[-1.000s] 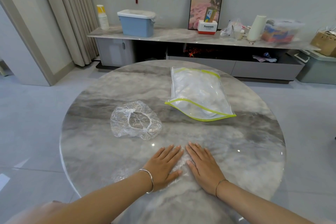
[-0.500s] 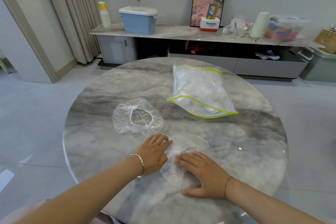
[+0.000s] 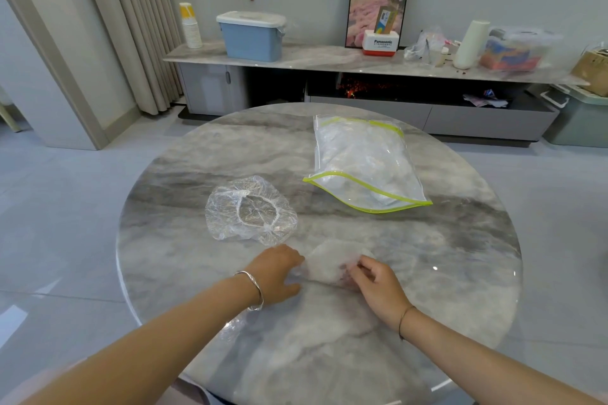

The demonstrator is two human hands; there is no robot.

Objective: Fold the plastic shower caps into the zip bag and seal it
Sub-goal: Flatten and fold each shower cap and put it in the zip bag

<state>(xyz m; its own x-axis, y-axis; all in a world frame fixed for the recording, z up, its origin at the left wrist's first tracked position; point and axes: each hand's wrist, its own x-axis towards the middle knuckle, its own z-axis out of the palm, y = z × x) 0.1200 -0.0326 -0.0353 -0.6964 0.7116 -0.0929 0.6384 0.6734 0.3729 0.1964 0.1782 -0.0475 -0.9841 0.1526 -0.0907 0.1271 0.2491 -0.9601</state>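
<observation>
Translucent plastic, a folded shower cap [image 3: 332, 265], lies on the marble worktop [image 3: 460, 273] between my hands. My left hand [image 3: 276, 270] curls onto its left edge, fingertips blurred behind film; my right hand [image 3: 378, 283] pinches its right edge. A second shower cap [image 3: 250, 210] lies open beyond, to the left. The zip bag [image 3: 365, 164], mouth gaping, holds contents I cannot resolve. A box [image 3: 380, 43] at the rear reads "Panasonic".

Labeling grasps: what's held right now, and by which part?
The half-folded shower cap: left hand holds its left edge, right hand pinches its right edge. The other cap lies untouched.
</observation>
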